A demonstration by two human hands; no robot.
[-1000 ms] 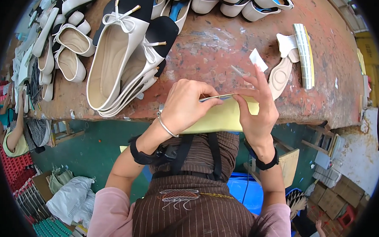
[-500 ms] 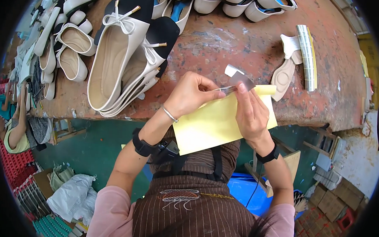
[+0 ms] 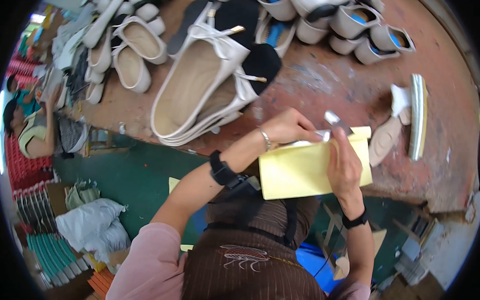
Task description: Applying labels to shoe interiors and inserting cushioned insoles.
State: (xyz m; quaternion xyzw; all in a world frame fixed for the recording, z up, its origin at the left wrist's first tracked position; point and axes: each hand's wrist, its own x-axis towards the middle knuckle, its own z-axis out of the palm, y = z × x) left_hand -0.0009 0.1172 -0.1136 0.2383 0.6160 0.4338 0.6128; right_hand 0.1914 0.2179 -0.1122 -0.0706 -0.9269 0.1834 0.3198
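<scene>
- Pinches, finger and thumb nearly together, a small shiny piece (image 3: 324, 135) with the left hand (image 3: 293, 125), at the far edge of the yellow sheet (image 3: 294, 173).
- Rests the right hand (image 3: 346, 172) over the sheet's right part, fingers close together, tips near a small white tab (image 3: 331, 117); impossible to tell its exact grip through the blur.
- Holds the sheet up by the near edge of the worktable (image 3: 348, 90), above the striped apron (image 3: 269, 227).
- Judge the sheet light, thin and bendable, probably smooth, easily creased; best taken flat by the side edges or corners.
- Expect the shiny piece to be very light and perhaps slippery; pinch only its rim.
- Note, to the right, a beige insole (image 3: 385, 140) and a rolled strip (image 3: 418, 116); to the left, stacked bow-trimmed ballet flats (image 3: 186, 90).
</scene>
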